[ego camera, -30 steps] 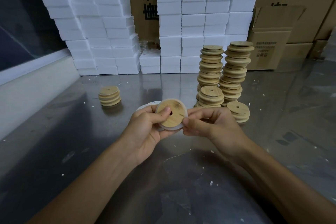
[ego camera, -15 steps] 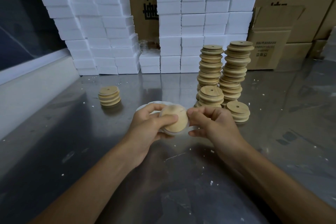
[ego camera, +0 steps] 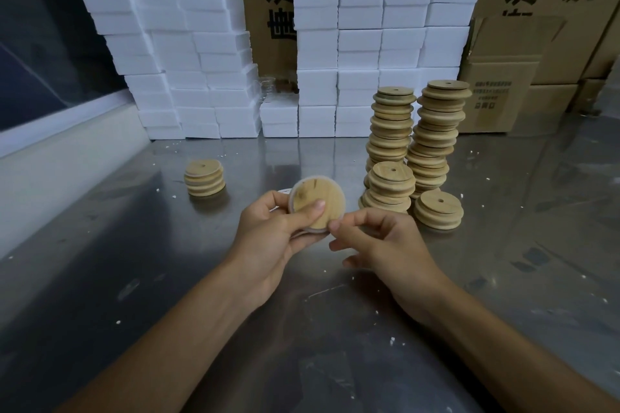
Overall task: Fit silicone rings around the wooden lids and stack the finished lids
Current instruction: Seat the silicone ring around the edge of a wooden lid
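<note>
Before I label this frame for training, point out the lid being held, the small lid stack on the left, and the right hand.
held lid (ego camera: 323,203), head view, bare wooden face.
small left stack (ego camera: 203,167), head view, top lid's face.
right hand (ego camera: 385,245), head view, back of the hand.

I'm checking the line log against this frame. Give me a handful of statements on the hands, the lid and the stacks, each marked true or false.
1. The left hand grips a wooden lid. True.
2. The right hand holds a second lid. False: it holds no lid; its fingers are at the gripped lid's edge.
3. A short stack stands alone on the left of the table. True.
4. The tall stacks stand left of the hands. False: they stand on the right.
</note>
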`<state>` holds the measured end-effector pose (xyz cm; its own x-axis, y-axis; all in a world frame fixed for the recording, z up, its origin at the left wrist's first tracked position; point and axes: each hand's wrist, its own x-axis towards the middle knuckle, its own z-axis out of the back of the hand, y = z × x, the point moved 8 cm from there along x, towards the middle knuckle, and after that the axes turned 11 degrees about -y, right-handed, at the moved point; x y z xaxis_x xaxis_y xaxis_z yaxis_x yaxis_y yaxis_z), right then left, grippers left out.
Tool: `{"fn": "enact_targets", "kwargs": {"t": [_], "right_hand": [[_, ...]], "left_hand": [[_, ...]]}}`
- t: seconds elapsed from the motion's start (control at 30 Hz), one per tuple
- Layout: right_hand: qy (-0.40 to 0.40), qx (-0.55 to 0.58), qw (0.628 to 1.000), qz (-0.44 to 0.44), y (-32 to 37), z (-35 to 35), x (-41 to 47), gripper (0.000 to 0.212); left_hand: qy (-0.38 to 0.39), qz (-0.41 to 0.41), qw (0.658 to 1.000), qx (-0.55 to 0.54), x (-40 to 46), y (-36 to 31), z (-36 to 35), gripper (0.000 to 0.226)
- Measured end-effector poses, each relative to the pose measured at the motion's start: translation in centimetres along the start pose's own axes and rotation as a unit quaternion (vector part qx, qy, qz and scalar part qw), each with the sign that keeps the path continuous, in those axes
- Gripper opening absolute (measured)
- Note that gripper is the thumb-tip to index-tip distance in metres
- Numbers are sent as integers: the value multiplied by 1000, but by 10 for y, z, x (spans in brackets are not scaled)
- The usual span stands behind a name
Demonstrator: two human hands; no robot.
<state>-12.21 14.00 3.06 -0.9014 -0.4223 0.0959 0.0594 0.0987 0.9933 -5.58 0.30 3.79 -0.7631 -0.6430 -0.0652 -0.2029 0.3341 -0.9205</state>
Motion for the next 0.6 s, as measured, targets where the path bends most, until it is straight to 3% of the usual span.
{"fn": "enact_targets", "kwargs": {"t": [0.13,0.27,0.47,0.6], "right_hand": [[-12,8,1000,-4,0,2,3,10],[-29,41,999,-6,4,7,7,9],[-54,82,995,-27,4,14,9,7],[-26,92,993,-65,-1,8,6,23]], "left_hand": [[1,-18,998,66,-1,-1,0,35],[17,-30,990,139,-1,-2,-2,19],[13,-32,995,96,-1,-4,-2,17],[-10,-54,996,75,-1,-4,2,26]]}}
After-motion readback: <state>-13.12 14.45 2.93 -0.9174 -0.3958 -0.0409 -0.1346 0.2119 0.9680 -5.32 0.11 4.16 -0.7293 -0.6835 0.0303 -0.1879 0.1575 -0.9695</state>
